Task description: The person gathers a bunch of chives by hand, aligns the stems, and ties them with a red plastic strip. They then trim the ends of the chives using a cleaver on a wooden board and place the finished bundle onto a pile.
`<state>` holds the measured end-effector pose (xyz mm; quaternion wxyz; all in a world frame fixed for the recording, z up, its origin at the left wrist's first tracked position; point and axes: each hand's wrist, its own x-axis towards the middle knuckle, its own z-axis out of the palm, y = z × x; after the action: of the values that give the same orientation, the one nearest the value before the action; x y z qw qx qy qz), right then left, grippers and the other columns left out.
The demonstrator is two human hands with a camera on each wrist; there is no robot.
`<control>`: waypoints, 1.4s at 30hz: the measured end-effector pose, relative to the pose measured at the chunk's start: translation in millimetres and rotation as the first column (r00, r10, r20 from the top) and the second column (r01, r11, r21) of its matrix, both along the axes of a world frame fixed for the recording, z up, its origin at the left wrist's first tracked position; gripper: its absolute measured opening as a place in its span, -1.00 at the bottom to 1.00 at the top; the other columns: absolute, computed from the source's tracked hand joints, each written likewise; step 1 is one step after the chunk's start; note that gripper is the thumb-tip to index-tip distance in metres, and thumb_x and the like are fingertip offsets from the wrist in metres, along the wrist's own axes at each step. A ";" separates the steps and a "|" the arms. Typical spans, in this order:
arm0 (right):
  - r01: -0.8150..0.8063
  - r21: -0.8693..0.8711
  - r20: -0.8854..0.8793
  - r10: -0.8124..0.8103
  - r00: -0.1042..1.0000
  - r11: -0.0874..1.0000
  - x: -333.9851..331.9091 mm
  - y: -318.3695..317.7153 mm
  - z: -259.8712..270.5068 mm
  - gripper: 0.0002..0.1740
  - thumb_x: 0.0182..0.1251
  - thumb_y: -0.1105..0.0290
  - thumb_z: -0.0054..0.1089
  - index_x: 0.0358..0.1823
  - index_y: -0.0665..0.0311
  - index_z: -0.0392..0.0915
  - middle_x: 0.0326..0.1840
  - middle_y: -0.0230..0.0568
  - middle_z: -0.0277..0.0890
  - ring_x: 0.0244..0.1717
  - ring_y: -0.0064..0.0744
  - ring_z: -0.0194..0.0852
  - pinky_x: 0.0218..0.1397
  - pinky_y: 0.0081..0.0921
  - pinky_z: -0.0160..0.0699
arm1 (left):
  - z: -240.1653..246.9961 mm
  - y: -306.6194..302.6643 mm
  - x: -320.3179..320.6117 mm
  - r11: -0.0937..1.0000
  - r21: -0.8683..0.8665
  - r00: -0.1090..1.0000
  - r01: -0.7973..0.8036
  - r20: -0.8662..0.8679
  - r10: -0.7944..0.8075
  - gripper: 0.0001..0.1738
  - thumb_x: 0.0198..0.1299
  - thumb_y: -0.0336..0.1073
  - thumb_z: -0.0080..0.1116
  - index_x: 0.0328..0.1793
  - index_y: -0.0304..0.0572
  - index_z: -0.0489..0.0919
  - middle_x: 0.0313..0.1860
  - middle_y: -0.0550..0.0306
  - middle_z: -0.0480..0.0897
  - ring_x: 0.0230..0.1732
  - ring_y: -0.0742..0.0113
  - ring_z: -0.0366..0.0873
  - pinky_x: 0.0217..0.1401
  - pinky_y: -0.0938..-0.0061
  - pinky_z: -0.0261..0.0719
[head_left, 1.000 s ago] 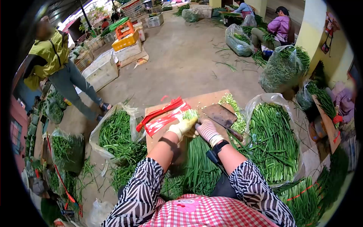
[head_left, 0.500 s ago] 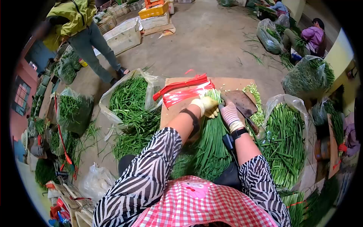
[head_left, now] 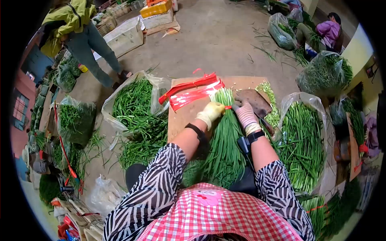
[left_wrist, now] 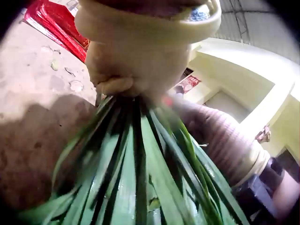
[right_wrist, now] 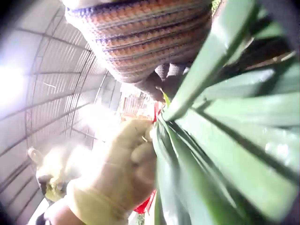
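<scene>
A thick bunch of green chives (head_left: 226,140) lies across the board, pale cut ends away from me and leaves toward my lap. A narrow red strip (head_left: 228,107) crosses the bunch between my hands. My left hand (head_left: 213,113), in a pale yellow glove, is against the bunch's left side with fingers curled on the strip. On the right side, my right hand (head_left: 244,114), in a striped glove with grey fingertips, pinches the strip close to the stems. Leaves fan out below the left hand (left_wrist: 136,70) in the left wrist view.
Red strips (head_left: 193,92) lie on the board (head_left: 181,120). A cleaver (head_left: 255,101) and chopped stem ends (head_left: 270,96) are at its right. Open bags of chives stand left (head_left: 136,104) and right (head_left: 302,140). A person in a yellow-green jacket (head_left: 68,22) stands at the far left.
The red strip now shows across the bunch, where none was visible before. My hands have moved slightly apart to either side of the stems. The head view has swung left and down.
</scene>
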<state>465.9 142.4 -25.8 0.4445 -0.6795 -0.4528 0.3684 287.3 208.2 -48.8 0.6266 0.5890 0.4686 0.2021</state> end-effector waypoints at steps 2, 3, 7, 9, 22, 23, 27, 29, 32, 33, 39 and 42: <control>-0.035 -0.076 0.088 0.042 0.995 0.997 4.9 -2.7 5.3 -0.44 0.29 0.16 0.49 0.16 0.47 0.68 -0.02 0.12 0.78 0.03 -0.20 0.77 0.18 -0.36 0.67 | 8.0 -3.9 -8.7 0.999 -0.028 0.999 0.024 0.042 -0.022 -0.78 0.30 -0.24 0.09 -0.40 -0.09 0.62 -0.60 0.30 0.47 -0.65 0.43 0.29 -0.57 0.44 0.20; -0.063 -0.135 0.165 0.085 0.983 0.989 -1.8 -10.4 24.2 -0.45 0.27 0.13 0.51 0.10 0.44 0.71 -0.04 0.14 0.78 0.02 -0.17 0.77 0.19 -0.35 0.67 | -1.9 0.1 -9.2 0.999 -0.015 0.997 0.038 0.068 -0.037 -0.77 0.31 -0.23 0.09 -0.40 -0.08 0.62 -0.60 0.30 0.47 -0.65 0.44 0.30 -0.58 0.44 0.20; 0.059 -0.037 0.244 -0.048 0.969 0.998 -15.3 -7.2 -0.5 -0.56 0.25 0.08 0.48 -0.06 0.32 0.78 -0.16 0.17 0.77 -0.12 -0.01 0.75 0.11 -0.24 0.67 | 17.3 -12.5 -1.5 0.999 -0.045 0.998 0.008 0.067 -0.005 -0.75 0.36 -0.22 0.05 -0.38 -0.06 0.60 -0.60 0.32 0.47 -0.66 0.44 0.33 -0.60 0.47 0.21; 0.064 0.005 0.188 -0.064 0.980 0.998 -18.5 -3.4 -10.0 -0.62 0.27 0.16 0.44 -0.09 0.34 0.78 -0.19 0.14 0.77 -0.16 -0.04 0.74 0.07 -0.23 0.67 | 18.1 -14.6 -3.3 0.999 -0.041 0.997 -0.019 0.075 0.022 -0.73 0.39 -0.22 0.02 -0.37 -0.06 0.60 -0.60 0.34 0.46 -0.66 0.45 0.31 -0.61 0.48 0.18; 0.109 -0.118 0.224 -0.080 0.971 0.987 -1.3 8.9 -28.5 -0.45 0.24 0.04 0.44 -0.07 0.49 0.73 -0.21 0.27 0.73 -0.23 -0.02 0.70 0.00 -0.17 0.67 | 31.9 11.9 -3.9 0.989 -0.117 0.994 0.091 -0.048 -0.097 -0.67 0.40 -0.14 0.03 -0.29 -0.18 0.68 -0.54 0.18 0.61 -0.56 0.35 0.52 -0.47 0.44 0.45; 0.108 -0.117 0.205 -0.082 0.975 0.987 1.3 7.0 -30.5 -0.44 0.23 0.03 0.45 -0.08 0.49 0.72 -0.20 0.29 0.72 -0.21 0.01 0.71 0.01 -0.15 0.67 | 40.3 21.0 -2.0 0.989 -0.095 0.986 0.115 -0.111 -0.125 -0.64 0.41 -0.12 0.03 -0.25 -0.21 0.70 -0.51 0.13 0.65 -0.54 0.29 0.57 -0.44 0.41 0.53; 0.132 -0.135 0.261 -0.093 0.961 0.982 -1.0 7.6 -27.6 -0.45 0.23 0.03 0.43 -0.09 0.48 0.72 -0.14 0.35 0.72 -0.07 0.22 0.72 0.11 -0.08 0.64 | 70.3 24.3 16.6 0.969 -0.055 0.896 0.241 -0.372 -0.244 -0.43 0.48 0.07 -0.03 -0.23 -0.28 0.76 -0.37 0.00 0.78 -0.40 0.15 0.74 -0.26 0.30 0.72; 0.140 -0.150 0.330 -0.084 0.940 0.979 -1.4 10.3 -30.1 -0.45 0.23 0.02 0.40 -0.06 0.45 0.73 -0.10 0.35 0.72 0.00 0.24 0.72 0.17 -0.07 0.64 | 92.8 17.3 29.6 0.938 -0.027 0.770 0.347 -0.562 -0.301 -0.42 0.48 0.09 -0.04 -0.28 -0.23 0.78 -0.34 0.01 0.80 -0.39 0.21 0.76 -0.26 0.28 0.71; 0.193 -0.154 0.410 -0.115 0.905 0.969 1.7 17.6 -46.6 -0.48 0.27 0.01 0.36 -0.07 0.40 0.75 -0.08 0.34 0.71 0.03 0.25 0.71 0.20 -0.05 0.63 | 91.2 13.7 39.8 0.767 0.243 0.596 0.594 -0.773 -0.216 -0.48 0.40 0.07 0.05 -0.12 -0.23 0.81 -0.14 -0.13 0.82 -0.13 0.06 0.80 -0.06 0.23 0.71; 0.172 -0.150 0.377 -0.105 0.920 0.974 1.8 15.6 -41.6 -0.49 0.28 0.02 0.35 -0.08 0.39 0.76 -0.08 0.34 0.71 0.02 0.24 0.71 0.20 -0.05 0.63 | 87.4 13.9 42.7 0.648 0.321 0.525 0.690 -0.839 -0.143 -0.49 0.36 0.06 0.09 -0.04 -0.23 0.81 -0.03 -0.19 0.81 0.01 -0.02 0.80 0.06 0.22 0.69; 0.119 -0.121 0.271 -0.083 0.959 0.985 -0.3 7.1 -27.4 -0.48 0.27 0.01 0.38 -0.05 0.39 0.77 -0.11 0.32 0.73 0.01 0.18 0.73 0.19 -0.10 0.63 | 72.4 11.7 30.1 0.983 0.021 0.827 0.185 -0.544 -0.144 -0.64 0.27 -0.10 0.16 -0.12 -0.24 0.77 -0.22 0.02 0.76 -0.23 0.15 0.66 -0.17 0.27 0.55; 0.093 -0.128 0.122 -0.077 0.989 0.987 1.2 9.5 -34.0 -0.46 0.26 0.02 0.39 -0.05 0.42 0.76 -0.12 0.31 0.73 -0.03 0.12 0.74 0.16 -0.11 0.62 | 44.8 14.4 9.3 0.988 0.031 0.958 0.153 -0.251 -0.141 -0.75 0.19 -0.18 0.19 -0.29 -0.23 0.69 -0.41 0.09 0.64 -0.33 0.16 0.59 -0.29 0.31 0.49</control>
<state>467.2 151.9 -59.8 0.3862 -0.7467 -0.4232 0.3379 296.6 222.6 -4.0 0.5614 0.6584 0.4930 0.0913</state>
